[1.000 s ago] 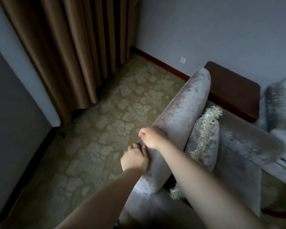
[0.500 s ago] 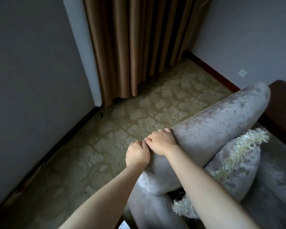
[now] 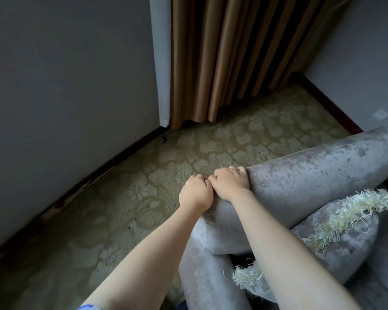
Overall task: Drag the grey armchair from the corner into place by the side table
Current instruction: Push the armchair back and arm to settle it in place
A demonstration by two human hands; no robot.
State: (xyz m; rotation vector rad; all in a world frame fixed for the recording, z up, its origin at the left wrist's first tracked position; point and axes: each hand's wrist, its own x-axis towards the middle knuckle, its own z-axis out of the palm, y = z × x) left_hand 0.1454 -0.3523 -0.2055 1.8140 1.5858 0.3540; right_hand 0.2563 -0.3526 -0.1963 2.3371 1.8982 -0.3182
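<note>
Both hands curl over the grey armchair point(image 3: 300, 182)'s rolled armrest, left hand point(image 3: 196, 193) and right hand point(image 3: 230, 183) touching side by side, arms stretched forward. Chair sits lower right on patterned carpet point(image 3: 143, 198).

Dim, flat, cool-toned light is recorded throughout, with the forearms point(image 3: 143, 253) rendered brightest, deep shadow held in the curtain point(image 3: 222, 52) folds and under the armchair point(image 3: 300, 180) arm, the skirting board point(image 3: 99, 173) bowed by wide-angle distortion toward the left edge, and fine texture softened in the darker areas.
</note>
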